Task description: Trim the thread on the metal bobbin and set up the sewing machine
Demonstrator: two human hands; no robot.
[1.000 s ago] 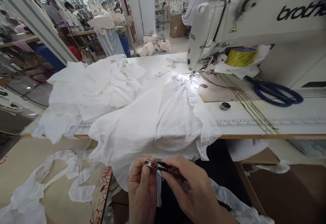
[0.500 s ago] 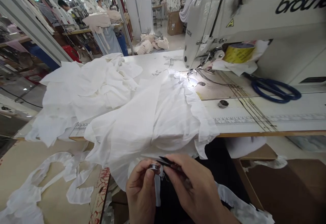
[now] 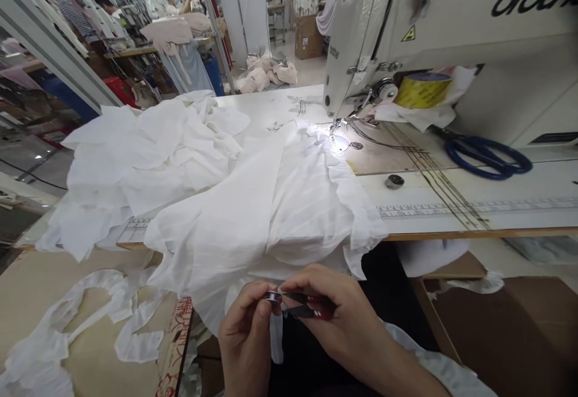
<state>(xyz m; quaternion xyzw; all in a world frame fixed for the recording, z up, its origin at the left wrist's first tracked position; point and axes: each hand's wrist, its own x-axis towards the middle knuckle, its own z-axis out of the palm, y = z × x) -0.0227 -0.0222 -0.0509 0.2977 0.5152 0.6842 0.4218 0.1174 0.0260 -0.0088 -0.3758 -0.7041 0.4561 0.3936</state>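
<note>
Between the thumb and fingers of my left hand is a small metal bobbin. My right hand grips thread snips with dark blades and a red part showing in the palm. The blade tips point left, right beside the bobbin; whether they touch it I cannot tell. Both hands are in front of the table edge, below a white ruffled fabric that drapes over it. The fabric's far end lies by the needle of the sewing machine.
Blue-handled scissors and a small round metal part, likely a bobbin case, lie right of the needle. Yellow tape sits under the machine arm. Piled white cloth covers the left side. A cardboard box stands lower right.
The snips have turned in my right hand, so their blades now sit apart beside the bobbin and red shows. My left hand keeps the bobbin. The view has shifted slightly.
</note>
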